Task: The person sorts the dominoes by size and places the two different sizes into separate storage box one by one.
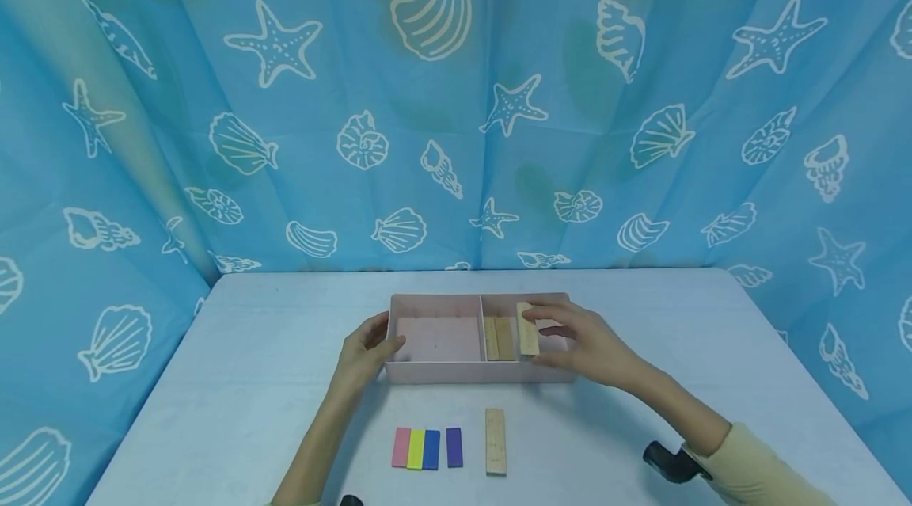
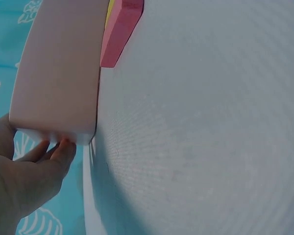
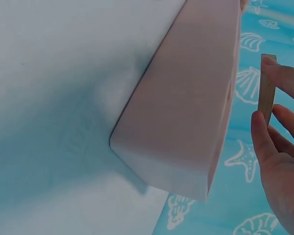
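A pale pink box (image 1: pixel 479 373) with a divider stands on the white table. My left hand (image 1: pixel 366 351) grips its left end, thumb over the rim and fingers along the outer wall. With thumb and fingertips, my right hand (image 1: pixel 587 340) pinches a wooden block (image 1: pixel 527 329) by its ends over the right compartment. In the right wrist view this block (image 3: pixel 266 93) is seen edge-on, above the box rim. Two more wooden blocks (image 1: pixel 503 338) lie side by side in that compartment, against the divider. The left compartment (image 1: pixel 438 338) shows only its bare floor.
In front of the box lie a pink block (image 1: pixel 401 447), a yellow block (image 1: pixel 416 449) and a blue block (image 1: pixel 431 450) side by side. A purple block (image 1: pixel 454 447) and a wooden block (image 1: pixel 495 443) lie to their right. A blue shell-patterned curtain (image 1: pixel 456 173) hangs behind the table.
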Demonstrator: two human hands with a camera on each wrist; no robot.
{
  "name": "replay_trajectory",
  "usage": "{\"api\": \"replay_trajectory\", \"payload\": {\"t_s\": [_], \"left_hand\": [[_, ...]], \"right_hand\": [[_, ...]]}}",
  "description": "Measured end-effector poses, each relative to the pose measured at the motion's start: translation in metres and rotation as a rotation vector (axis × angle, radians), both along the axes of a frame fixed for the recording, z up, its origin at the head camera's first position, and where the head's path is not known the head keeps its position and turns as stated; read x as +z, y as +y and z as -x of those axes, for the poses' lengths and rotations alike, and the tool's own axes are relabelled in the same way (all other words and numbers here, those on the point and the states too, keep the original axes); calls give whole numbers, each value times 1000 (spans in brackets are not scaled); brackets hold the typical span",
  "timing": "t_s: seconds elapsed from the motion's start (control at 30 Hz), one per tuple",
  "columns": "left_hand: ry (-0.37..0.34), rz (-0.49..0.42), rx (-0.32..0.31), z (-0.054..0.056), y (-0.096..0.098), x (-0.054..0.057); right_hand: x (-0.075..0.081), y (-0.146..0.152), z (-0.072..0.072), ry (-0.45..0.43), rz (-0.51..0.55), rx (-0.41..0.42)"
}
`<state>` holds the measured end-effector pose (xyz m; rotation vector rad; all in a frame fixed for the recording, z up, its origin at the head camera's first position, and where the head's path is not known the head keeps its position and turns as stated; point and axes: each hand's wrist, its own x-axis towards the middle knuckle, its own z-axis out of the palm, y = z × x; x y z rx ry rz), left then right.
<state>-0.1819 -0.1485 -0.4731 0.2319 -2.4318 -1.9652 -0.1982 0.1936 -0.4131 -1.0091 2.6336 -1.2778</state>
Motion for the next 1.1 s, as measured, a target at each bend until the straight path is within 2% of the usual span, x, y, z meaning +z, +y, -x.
{"api": "replay_trajectory", "payload": {"t_s": [0.23, 0.5, 0.67, 1.1], "left_hand": [[2, -8, -3, 0, -1, 0], [-1, 6, 5, 1, 0, 2], [-6, 0, 10, 1, 0, 2], [-12, -25, 7, 1, -1, -1]], "right_hand": [[-9, -12, 19, -63, -28, -21], [-27, -23, 36, -124, -34, 22], [-33, -32, 40, -120, -97, 16], [-36, -44, 43, -90, -220, -9]]}}
